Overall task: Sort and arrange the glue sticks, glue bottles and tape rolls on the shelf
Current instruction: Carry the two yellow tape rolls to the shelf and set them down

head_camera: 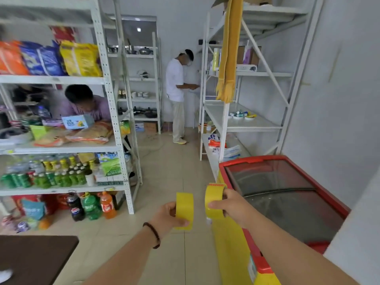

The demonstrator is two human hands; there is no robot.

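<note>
My left hand (164,219) grips a yellow tape roll (184,210) by its edge, held out over the tiled floor. My right hand (232,206) grips a second yellow tape roll (213,200) beside it, just left of the chest freezer. Far ahead on the right stands a white shelf (253,125). Its middle board carries small bottles and white dishes (242,115), too small to identify. Both rolls are apart from each other and far from that shelf.
A red and yellow chest freezer (283,198) with a glass lid fills the right side. A stocked white rack (115,145) of snacks and drinks lines the left. One person (176,95) stands at the far wall; another (86,105) leans behind the rack. A dark table corner (37,258) sits lower left.
</note>
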